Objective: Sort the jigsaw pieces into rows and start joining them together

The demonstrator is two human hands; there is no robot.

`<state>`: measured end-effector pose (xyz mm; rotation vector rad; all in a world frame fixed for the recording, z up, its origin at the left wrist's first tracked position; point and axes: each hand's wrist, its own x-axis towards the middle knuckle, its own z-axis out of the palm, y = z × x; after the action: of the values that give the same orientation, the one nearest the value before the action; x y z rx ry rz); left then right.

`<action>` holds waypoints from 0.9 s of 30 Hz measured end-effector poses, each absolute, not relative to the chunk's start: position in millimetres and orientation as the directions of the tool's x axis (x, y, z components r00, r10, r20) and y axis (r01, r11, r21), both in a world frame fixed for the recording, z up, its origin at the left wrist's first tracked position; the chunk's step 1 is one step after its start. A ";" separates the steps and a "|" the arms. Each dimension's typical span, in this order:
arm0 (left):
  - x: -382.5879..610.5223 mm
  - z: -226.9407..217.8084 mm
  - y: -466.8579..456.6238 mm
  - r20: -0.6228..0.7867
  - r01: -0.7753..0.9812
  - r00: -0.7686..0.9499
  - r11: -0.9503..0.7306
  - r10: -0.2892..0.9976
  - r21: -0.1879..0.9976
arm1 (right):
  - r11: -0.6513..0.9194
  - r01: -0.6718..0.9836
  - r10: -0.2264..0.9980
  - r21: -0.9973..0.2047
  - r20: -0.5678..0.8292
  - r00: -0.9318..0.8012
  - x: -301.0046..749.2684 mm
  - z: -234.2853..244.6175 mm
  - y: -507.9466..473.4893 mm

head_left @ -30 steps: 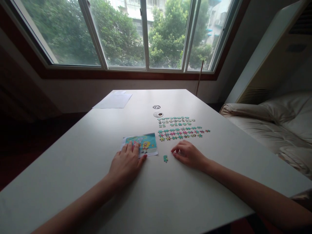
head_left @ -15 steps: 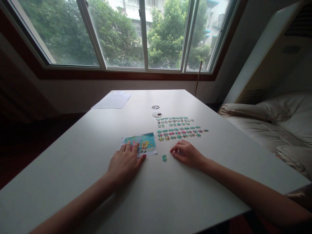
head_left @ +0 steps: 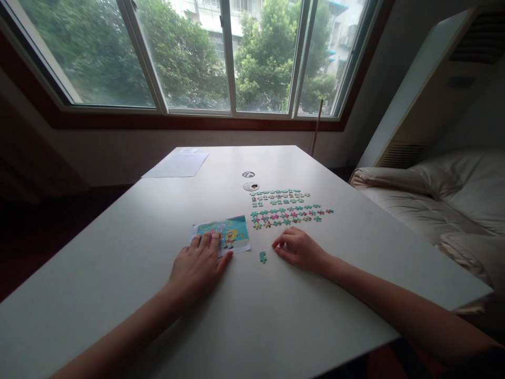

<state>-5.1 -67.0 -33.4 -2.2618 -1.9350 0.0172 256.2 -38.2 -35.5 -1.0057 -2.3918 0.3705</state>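
My left hand (head_left: 197,266) lies flat on the white table (head_left: 130,226), fingers stretched out over the near edge of a small cartoon picture card (head_left: 226,232). My right hand (head_left: 298,249) rests on the table to the right, fingers curled loosely down, holding nothing that I can see. A single green puzzle piece (head_left: 262,257) lies between the two hands, a little left of my right fingertips. Beyond my right hand, several small teal, pink and yellow puzzle pieces (head_left: 288,208) are laid out in rows.
Two small round lids (head_left: 250,180) sit behind the rows of pieces. A sheet of white paper (head_left: 176,163) lies at the table's far left. A cream sofa (head_left: 434,200) stands off the right edge. Large windows run along the back.
The view has drifted slightly to the right. Both hands and the pieces keep the same places on the table.
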 end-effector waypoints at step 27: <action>19.1 -34.0 -90.8 0.217 0.752 0.629 -0.655 0.746 0.073 | 0.803 0.473 0.586 -0.363 0.333 -0.739 250.9 -31.9 -47.5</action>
<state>19.1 -90.8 -34.0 -2.8134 -1.2935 -0.3572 250.9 -47.5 -31.9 -0.7927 -2.5537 0.3548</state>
